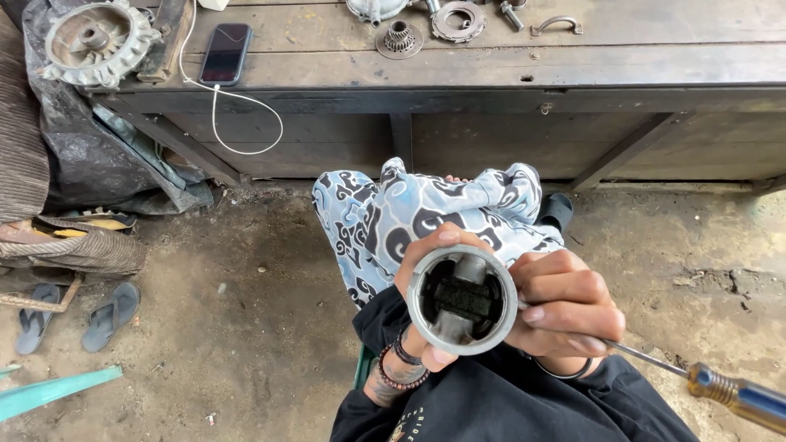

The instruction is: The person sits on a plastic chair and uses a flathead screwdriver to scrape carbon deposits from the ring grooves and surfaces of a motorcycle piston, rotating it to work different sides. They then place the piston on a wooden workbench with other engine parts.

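Note:
My left hand (422, 327) grips a grey metal piston (463, 299), its hollow open end facing up at me so the dark inside and the cross pin show. My right hand (565, 311) presses against the piston's right side and holds a screwdriver (720, 389). The thin shaft of the screwdriver runs from the piston's rim out to the lower right, ending in a blue and amber handle. Both hands hover over my lap, above blue patterned trousers (409, 213) and a black top.
A dark wooden bench (491, 69) spans the top, with a phone (225, 53) on a white cable, a gear (399, 37), round metal parts and a large finned housing (98, 41) at left. Grey sandals (110, 315) lie on the dirt floor at left.

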